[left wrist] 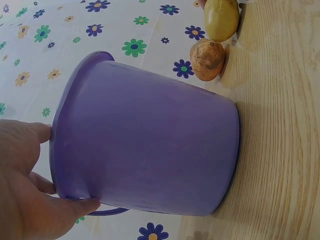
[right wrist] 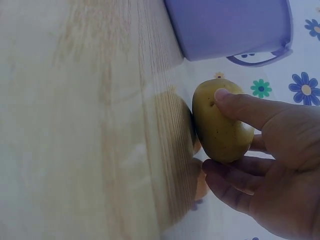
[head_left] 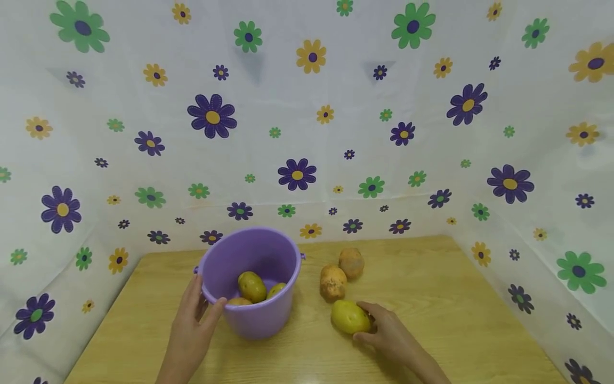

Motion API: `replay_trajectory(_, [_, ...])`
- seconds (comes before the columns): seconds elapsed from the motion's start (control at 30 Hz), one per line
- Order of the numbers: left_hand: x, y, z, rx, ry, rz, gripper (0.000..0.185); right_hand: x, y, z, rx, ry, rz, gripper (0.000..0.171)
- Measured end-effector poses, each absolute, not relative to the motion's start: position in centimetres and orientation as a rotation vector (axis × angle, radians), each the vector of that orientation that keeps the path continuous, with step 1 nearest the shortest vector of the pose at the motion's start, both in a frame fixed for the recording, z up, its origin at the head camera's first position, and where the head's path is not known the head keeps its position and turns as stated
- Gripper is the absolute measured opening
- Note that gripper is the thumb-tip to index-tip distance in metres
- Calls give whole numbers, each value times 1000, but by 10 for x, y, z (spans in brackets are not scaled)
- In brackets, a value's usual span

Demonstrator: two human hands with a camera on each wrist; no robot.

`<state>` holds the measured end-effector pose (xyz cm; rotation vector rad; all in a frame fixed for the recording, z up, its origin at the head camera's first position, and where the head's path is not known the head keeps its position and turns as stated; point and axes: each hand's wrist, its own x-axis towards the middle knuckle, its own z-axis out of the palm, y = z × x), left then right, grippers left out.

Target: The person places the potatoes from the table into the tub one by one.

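On my far left, my left hand [head_left: 194, 320] grips the rim of the purple bucket [head_left: 251, 280], thumb hooked inside and fingers curled on the outer wall. The bucket stands upright on the wooden table [head_left: 455, 298], left of centre, with 3 potatoes [head_left: 252, 287] lying inside it. Just right of the bucket I see 2 orange-brown potatoes [head_left: 340, 274] touching each other on the table. In front of them lies the yellow potato [head_left: 350, 317], resting on the wood. My right hand [head_left: 390, 333] grips it, thumb and fingers curled round its right side.
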<state>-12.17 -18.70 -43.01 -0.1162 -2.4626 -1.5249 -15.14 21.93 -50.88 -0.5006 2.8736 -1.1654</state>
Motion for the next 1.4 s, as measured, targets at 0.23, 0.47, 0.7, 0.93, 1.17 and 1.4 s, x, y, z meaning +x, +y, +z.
replay_trajectory(0.23, [-122, -186, -431, -124, -2456, -1561, 80, -146, 217, -511, -423, 2906, -1140, 71])
replay_trajectory(0.47, [-127, -180, -432, -123, -2478, -1580, 83, -142, 220, -509, -359, 2876, -1153, 66])
replay_trajectory(0.7, [-133, -176, -433, -189, -2437, -1580, 81, -141, 225, -505, -272, 2885, -1137, 69])
replay_trajectory(0.93, [-126, -182, -430, -117, -2463, -1557, 82, -150, 226, -500, -371, 2895, -1137, 69])
replay_trajectory(1.17, [-124, -186, -428, -115, -2463, -1549, 83, -160, 231, -479, -365, 2911, -1138, 69])
replay_trajectory(1.4, [-121, -189, -428, -85, -2464, -1541, 82, -171, 238, -453, -476, 2951, -1150, 63])
